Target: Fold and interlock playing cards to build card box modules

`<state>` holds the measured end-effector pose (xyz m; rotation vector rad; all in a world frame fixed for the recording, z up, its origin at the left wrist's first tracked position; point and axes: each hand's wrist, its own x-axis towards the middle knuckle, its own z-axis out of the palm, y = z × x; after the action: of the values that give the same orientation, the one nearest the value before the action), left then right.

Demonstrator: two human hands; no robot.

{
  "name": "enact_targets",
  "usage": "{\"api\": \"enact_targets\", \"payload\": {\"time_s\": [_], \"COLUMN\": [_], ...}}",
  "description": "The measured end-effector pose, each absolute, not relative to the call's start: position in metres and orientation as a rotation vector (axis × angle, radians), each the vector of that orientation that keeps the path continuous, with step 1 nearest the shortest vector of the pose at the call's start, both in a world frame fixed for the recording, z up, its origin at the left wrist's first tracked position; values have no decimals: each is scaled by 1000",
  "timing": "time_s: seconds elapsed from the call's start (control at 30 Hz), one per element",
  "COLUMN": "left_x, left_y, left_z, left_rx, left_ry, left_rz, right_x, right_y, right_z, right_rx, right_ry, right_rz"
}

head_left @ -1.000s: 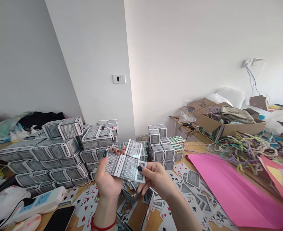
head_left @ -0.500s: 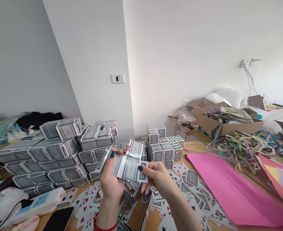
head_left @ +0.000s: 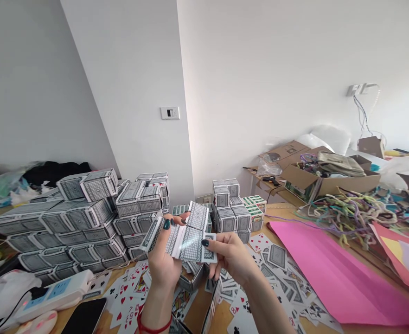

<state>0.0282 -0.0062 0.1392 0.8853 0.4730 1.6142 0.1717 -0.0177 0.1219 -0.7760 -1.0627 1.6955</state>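
Observation:
My left hand (head_left: 164, 260) is closed around the left part of a piece of joined playing cards (head_left: 192, 237), thumb on top. The piece has grey patterned backs and a folded flap at its left and top. Between thumb and fingers, my right hand (head_left: 234, 257) pinches a card at the piece's right edge. Below the hands, an open box (head_left: 199, 308) stands with cards inside; a smaller tray of cards (head_left: 192, 278) is partly hidden by the hands.
Stacked card-covered blocks (head_left: 86, 222) rise at the left, more blocks (head_left: 228, 213) at the back. Loose playing cards (head_left: 277, 257) cover the table. Nearby lie a phone (head_left: 84, 315), a power strip (head_left: 56, 294), pink paper (head_left: 329, 273), tangled yarn (head_left: 357, 211) and a cardboard box (head_left: 347, 183).
Both hands and the joined cards have shifted very slightly to the right. The grips look the same.

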Motion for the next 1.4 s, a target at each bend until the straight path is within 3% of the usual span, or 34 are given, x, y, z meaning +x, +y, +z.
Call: {"api": "enact_targets", "payload": {"time_s": [0.5,1.4], "left_x": [30,41], "left_y": [-5,-5], "left_z": [140,143], "left_rx": [833,655], "left_ry": [459,360], "left_rz": [1654,1746], "right_x": [169,159], "right_y": [-19,-24], "right_z": [121,126], "right_rx": [-735,-818], "right_ry": [-1087,-1060], "right_rz": [1716,1467]}}
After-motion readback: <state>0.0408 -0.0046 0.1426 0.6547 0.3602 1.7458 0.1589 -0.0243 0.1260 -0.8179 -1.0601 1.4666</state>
